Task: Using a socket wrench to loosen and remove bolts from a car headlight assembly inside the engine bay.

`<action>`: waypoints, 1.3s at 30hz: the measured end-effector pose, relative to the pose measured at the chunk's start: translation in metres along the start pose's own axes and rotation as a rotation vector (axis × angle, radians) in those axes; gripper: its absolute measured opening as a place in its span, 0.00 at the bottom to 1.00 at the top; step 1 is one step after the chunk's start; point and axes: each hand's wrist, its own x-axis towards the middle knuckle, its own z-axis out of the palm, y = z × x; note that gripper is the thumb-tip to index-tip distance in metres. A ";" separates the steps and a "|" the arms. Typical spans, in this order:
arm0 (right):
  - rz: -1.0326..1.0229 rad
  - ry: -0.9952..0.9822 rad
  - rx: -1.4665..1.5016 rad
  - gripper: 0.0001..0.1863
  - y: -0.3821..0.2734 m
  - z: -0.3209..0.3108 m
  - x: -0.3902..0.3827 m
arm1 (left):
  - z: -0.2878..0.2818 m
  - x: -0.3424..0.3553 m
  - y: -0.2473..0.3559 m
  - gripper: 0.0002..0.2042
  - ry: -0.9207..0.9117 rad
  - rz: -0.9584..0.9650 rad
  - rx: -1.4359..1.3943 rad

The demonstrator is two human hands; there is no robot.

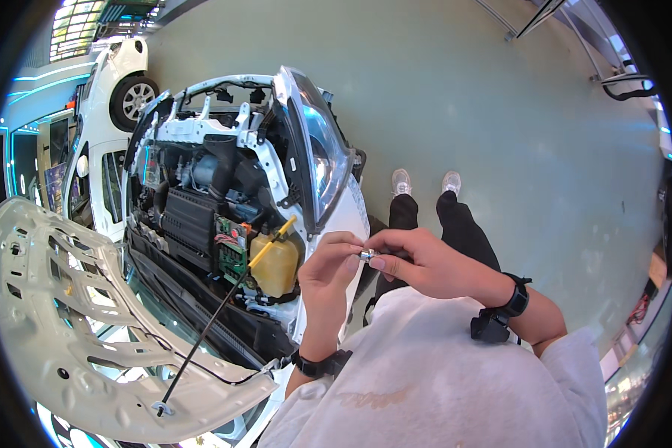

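A small silvery metal piece [366, 254], short and rounded, is pinched between my two hands in front of my body; its exact kind is too small to make out. The fingertips of my left hand [327, 263] close on its left side. From the right, the thumb and forefinger of my right hand [411, 257] grip it too, covering part of it. Both hands are beside the front corner of a white car with its bonnet raised, near the headlight [325, 160] and the yellowish plastic tank [275, 267].
The raised bonnet [75, 321] stands at the left, held by a black prop rod [201, 336] with a yellow end. A green circuit board [231, 250] sits in the engine bay. Another white car [101, 164] is behind. Metal-framed furniture [537, 19] stands at the far right.
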 end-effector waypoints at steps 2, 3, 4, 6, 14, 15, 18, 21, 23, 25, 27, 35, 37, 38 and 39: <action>0.038 -0.020 0.021 0.15 0.032 -0.010 0.004 | 0.007 0.002 -0.027 0.06 0.103 -0.160 -0.042; 0.063 -0.041 0.032 0.16 0.048 -0.011 0.005 | 0.008 0.002 -0.041 0.07 0.117 -0.248 -0.162; 0.076 -0.048 0.038 0.16 0.066 -0.009 0.006 | 0.008 0.004 -0.057 0.07 0.127 -0.329 -0.282; 0.147 0.111 0.326 0.15 0.091 0.001 0.006 | 0.005 -0.002 -0.090 0.08 0.188 -0.361 -0.267; 0.477 0.219 0.691 0.15 0.114 0.004 0.003 | 0.008 -0.005 -0.132 0.09 0.430 -0.431 -0.553; 0.477 0.218 0.670 0.15 0.113 0.007 -0.002 | 0.007 -0.006 -0.136 0.09 0.478 -0.421 -0.596; 0.602 0.118 0.431 0.17 0.112 0.006 -0.019 | -0.007 -0.002 -0.153 0.09 0.499 -0.359 -0.728; 0.539 0.086 0.085 0.19 0.119 -0.001 -0.024 | -0.014 0.000 -0.177 0.09 0.430 -0.360 -0.869; 0.492 0.104 -0.101 0.18 0.127 -0.011 -0.017 | -0.015 0.006 -0.199 0.09 0.410 -0.419 -0.889; 0.371 0.158 -0.344 0.15 0.129 -0.013 -0.014 | -0.008 0.010 -0.210 0.09 0.416 -0.415 -0.963; 0.369 0.151 -0.355 0.14 0.140 -0.012 -0.010 | -0.006 0.012 -0.223 0.09 0.407 -0.380 -1.036; 0.546 0.055 -0.120 0.16 0.253 -0.098 0.060 | -0.016 0.079 -0.365 0.11 0.487 -0.240 -1.175; 0.528 -0.027 -0.055 0.17 0.284 -0.122 0.082 | -0.027 0.101 -0.398 0.12 0.487 -0.191 -1.145; 0.519 -0.049 -0.051 0.17 0.300 -0.130 0.098 | -0.038 0.111 -0.414 0.13 0.465 -0.105 -1.159; 0.477 -0.092 -0.049 0.17 0.321 -0.139 0.111 | -0.043 0.119 -0.434 0.13 0.444 -0.027 -1.171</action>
